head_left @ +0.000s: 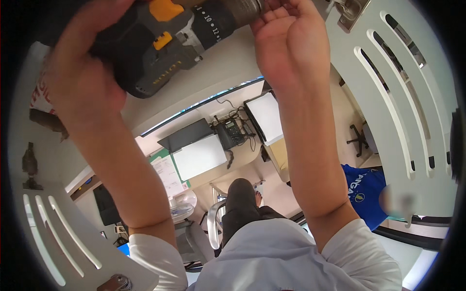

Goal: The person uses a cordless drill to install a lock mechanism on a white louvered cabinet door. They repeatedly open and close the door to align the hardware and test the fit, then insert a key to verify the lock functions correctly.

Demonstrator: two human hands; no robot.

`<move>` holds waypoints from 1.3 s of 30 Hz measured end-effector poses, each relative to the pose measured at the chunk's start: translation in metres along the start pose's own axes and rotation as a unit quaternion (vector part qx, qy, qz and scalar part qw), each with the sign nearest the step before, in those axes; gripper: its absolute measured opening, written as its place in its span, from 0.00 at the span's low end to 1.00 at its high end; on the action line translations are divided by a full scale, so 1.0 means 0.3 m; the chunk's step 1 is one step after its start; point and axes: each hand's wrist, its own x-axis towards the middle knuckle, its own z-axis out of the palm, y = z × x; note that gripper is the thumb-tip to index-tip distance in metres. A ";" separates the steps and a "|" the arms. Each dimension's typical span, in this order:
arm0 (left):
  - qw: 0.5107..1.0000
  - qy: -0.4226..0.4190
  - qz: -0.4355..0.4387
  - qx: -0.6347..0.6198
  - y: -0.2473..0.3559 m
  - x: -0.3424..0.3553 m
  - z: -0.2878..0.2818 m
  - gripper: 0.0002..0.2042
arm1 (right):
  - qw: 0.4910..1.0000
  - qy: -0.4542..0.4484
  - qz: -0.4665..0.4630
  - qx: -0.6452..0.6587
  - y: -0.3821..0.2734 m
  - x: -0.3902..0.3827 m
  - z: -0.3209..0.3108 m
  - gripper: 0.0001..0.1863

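Observation:
Across the top of the view is a black cordless drill [141, 53] with yellow-orange switches and a numbered torque collar; its chuck [245, 10] points right. My left hand [82, 72] is wrapped round its rear and grip, partly smeared by motion. At the chuck's front end, my right hand [293, 41] is raised palm toward me, fingers curled in by the chuck. The upper edge cuts off those fingertips, so what they pinch is hidden.
Slotted white cabinet doors stand open at right [388, 92] and left [63, 237], with metal hinges. Below are a desk with a black telephone [230, 133], a closed white laptop-like panel [200, 157], papers [170, 177] and cables. A blue cloth [366, 194] hangs at right; a grey chair [194, 242] stands below.

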 end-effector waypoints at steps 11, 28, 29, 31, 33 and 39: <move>0.997 0.003 0.065 0.034 -0.097 -0.003 0.086 0.10 | 0.998 -0.051 0.022 -0.008 -0.031 0.015 -0.031 0.12; 0.987 -0.051 0.126 0.087 -0.087 0.088 0.337 0.11 | 0.992 -0.019 0.010 0.125 -0.035 0.146 -0.014 0.14; 0.988 -0.060 0.125 0.070 -0.097 0.094 0.332 0.10 | 0.991 -0.022 0.016 0.133 -0.040 0.146 -0.012 0.14; 0.986 -0.040 0.137 0.086 -0.124 0.103 0.343 0.10 | 0.992 -0.007 -0.011 0.125 -0.043 0.130 -0.008 0.14; 0.984 -0.047 0.124 0.121 -0.094 0.097 0.333 0.09 | 0.991 -0.021 -0.013 0.129 -0.026 0.145 -0.027 0.14; 0.974 -0.054 0.164 0.145 -0.128 0.113 0.327 0.08 | 0.991 -0.029 -0.048 0.121 -0.022 0.117 -0.043 0.12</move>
